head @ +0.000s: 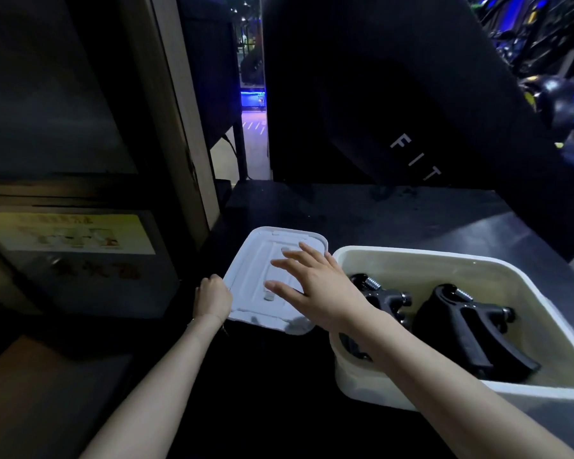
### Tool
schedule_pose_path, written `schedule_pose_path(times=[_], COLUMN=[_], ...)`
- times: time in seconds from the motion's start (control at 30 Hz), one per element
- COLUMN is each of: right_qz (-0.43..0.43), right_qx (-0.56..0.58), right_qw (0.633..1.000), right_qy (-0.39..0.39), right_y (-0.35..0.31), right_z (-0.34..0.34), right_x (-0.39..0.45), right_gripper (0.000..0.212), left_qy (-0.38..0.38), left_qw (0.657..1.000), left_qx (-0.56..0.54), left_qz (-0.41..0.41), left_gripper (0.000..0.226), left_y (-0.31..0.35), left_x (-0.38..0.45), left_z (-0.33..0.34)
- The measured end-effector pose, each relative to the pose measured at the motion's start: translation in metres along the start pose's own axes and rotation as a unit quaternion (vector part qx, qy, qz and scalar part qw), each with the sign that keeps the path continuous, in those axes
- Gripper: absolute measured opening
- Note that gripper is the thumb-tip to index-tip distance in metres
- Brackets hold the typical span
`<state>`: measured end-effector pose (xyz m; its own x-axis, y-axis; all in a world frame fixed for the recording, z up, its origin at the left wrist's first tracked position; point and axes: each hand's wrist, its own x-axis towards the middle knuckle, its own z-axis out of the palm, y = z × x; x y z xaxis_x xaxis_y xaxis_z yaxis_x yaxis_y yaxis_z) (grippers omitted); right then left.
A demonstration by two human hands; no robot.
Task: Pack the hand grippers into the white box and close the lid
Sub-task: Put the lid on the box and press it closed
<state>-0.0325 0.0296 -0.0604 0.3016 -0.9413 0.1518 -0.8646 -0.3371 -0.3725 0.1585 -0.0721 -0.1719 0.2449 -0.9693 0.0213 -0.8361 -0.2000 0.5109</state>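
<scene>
Black hand grippers [471, 332] in white box [544, 293] | lid [256, 260] off, beside box | left hand [212, 296] grip closed on lid edge | right hand [315, 286] spread open above lid | closing left.

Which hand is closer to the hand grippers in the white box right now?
Right. The right hand is spread over the lid, just left of the white box holding the hand grippers. The left hand holds the lid's far left edge, farther away.

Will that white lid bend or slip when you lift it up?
The lid looks thin and moulded, so it is probably light and may flex a little. Its smooth plastic might be slippery, though the left hand grips its raised rim, which should help.
</scene>
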Motion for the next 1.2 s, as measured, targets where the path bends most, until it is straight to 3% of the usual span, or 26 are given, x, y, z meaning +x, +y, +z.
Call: schedule_pose_path(times=[0.17, 0.3, 0.47, 0.67, 0.73, 0.77, 0.83, 0.9, 0.93, 1.03, 1.13, 1.2], right_qz=[0.038, 0.11, 0.181, 0.246, 0.256, 0.25, 0.223, 0.195, 0.18, 0.139, 0.141, 0.136], right_qx=[0.129, 0.31, 0.542, 0.745, 0.784, 0.802, 0.809, 0.788, 0.779, 0.761, 0.764, 0.77], right_qw=[0.989, 0.939, 0.811, 0.597, 0.538, 0.512, 0.51, 0.543, 0.553, 0.563, 0.538, 0.519], right_qy=[0.054, 0.101, 0.123, 0.168, 0.173, 0.179, 0.189, 0.214, 0.235, 0.291, 0.329, 0.345], right_y=[0.002, 0.007, 0.018, 0.052, 0.062, 0.067, 0.072, 0.076, 0.078, 0.081, 0.081, 0.082], right_z=[-0.011, -0.036, -0.085, -0.129, -0.137, -0.14, -0.147, -0.151, -0.153, -0.154, -0.15, -0.144], right_x=[0.001, 0.008, 0.019, -0.005, -0.017, -0.023, -0.037, -0.054, -0.064, -0.091, -0.118, -0.134], right_gripper=[0.056, 0.062, 0.07, 0.106, 0.097, 0.082, 0.043, 0.018, 0.016, 0.025, 0.021, 0.023], left_qy=[0.097, 0.191, 0.251, 0.302, 0.313, 0.319, 0.32, 0.298, 0.272, 0.116, 0.014, -0.023], left_qw=[0.981, 0.94, 0.863, 0.758, 0.719, 0.702, 0.686, 0.696, 0.713, 0.805, 0.872, 0.878], left_qx=[-0.163, -0.22, -0.183, -0.046, -0.013, -0.002, 0.009, 0.007, 0.001, -0.083, -0.295, -0.415], left_qz=[0.05, 0.175, 0.398, 0.576, 0.621, 0.637, 0.654, 0.654, 0.646, 0.576, 0.39, 0.237], left_gripper=[0.023, 0.023, 0.017, 0.018, 0.02, 0.019, 0.017, 0.011, 0.021, 0.06, 0.065, 0.055], left_y=[0.026, 0.054, 0.09, 0.11, 0.117, 0.12, 0.129, 0.133, 0.133, 0.131, 0.137, 0.147], left_x=[-0.005, -0.014, -0.046, -0.089, -0.101, -0.107, -0.117, -0.122, -0.125, -0.138, -0.156, -0.162], left_z=[-0.035, -0.072, -0.11, -0.128, -0.128, -0.126, -0.122, -0.117, -0.114, -0.101, -0.086, -0.081])
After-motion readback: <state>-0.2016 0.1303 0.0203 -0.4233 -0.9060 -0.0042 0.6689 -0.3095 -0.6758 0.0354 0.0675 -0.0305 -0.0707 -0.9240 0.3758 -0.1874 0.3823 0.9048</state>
